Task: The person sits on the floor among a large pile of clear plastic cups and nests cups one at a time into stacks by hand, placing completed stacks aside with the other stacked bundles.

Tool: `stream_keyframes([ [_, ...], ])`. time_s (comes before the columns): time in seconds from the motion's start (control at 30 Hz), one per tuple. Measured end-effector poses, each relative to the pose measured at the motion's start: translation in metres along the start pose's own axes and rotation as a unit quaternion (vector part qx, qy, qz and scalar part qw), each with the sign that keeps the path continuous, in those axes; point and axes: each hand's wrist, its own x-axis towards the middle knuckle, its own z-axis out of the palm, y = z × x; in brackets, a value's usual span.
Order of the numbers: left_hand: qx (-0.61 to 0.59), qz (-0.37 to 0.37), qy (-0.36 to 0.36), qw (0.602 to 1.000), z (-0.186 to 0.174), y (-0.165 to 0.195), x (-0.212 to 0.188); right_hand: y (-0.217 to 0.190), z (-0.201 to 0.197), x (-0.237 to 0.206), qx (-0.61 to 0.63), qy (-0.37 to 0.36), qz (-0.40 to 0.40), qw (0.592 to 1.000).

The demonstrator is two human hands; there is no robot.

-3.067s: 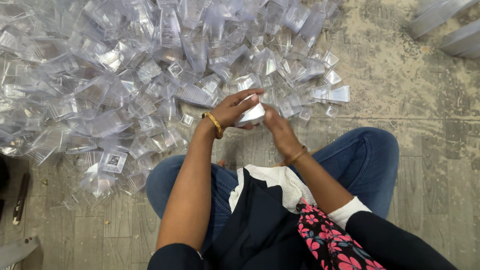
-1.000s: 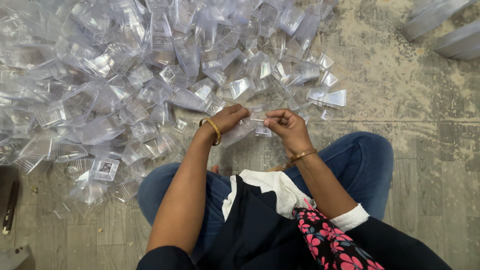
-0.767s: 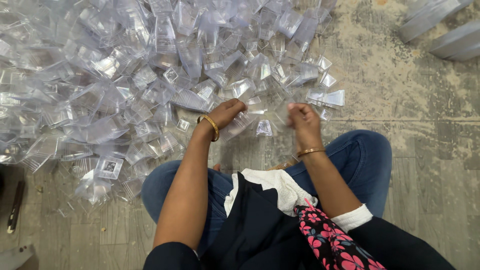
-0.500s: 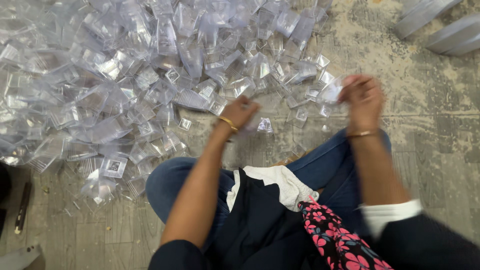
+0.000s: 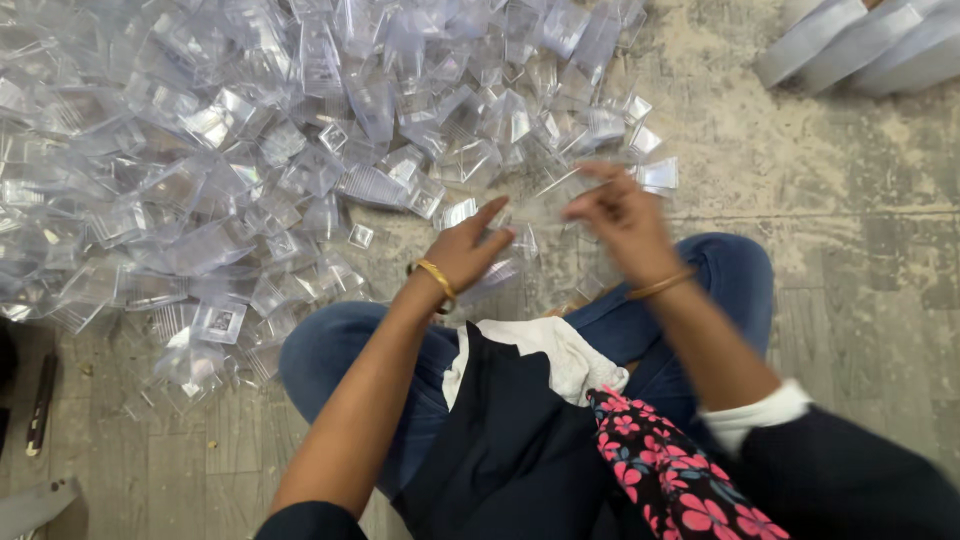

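A big heap of clear plastic pieces (image 5: 300, 150) covers the floor in front of me. My left hand (image 5: 462, 252), with a gold bangle at the wrist, reaches forward with its fingers straight and apart, just above a clear piece (image 5: 497, 275) lying by my knee. My right hand (image 5: 618, 215), also with a bangle, is blurred by motion. Its fingertips pinch a thin clear plastic piece (image 5: 553, 192) held between the two hands. I sit cross-legged in blue jeans (image 5: 730, 275).
Grey-white stacked trays or lids (image 5: 850, 50) lie at the top right. A dark stick-like tool (image 5: 40, 400) rests on the floor at the far left. Rough concrete floor (image 5: 860, 280) stretches to the right. A floral cloth (image 5: 680, 480) hangs at my lap.
My right hand swung out to the right edge of the heap and has come back to the middle, close to my left hand. My left hand stayed nearly in place and spread its fingers.
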Motion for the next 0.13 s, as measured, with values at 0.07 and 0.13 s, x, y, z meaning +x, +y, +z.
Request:
stream_keyframes([
  [0.07,-0.054,-0.026,-0.025,0.998,0.002,-0.017,0.006,0.024,0.039,-0.004,0.034,-0.063,-0.016,0.997],
  [0.13,-0.076,-0.022,-0.041,0.996,-0.003,-0.033,0.017,0.038,0.051,0.002,0.093,-0.084,-0.001,0.992],
])
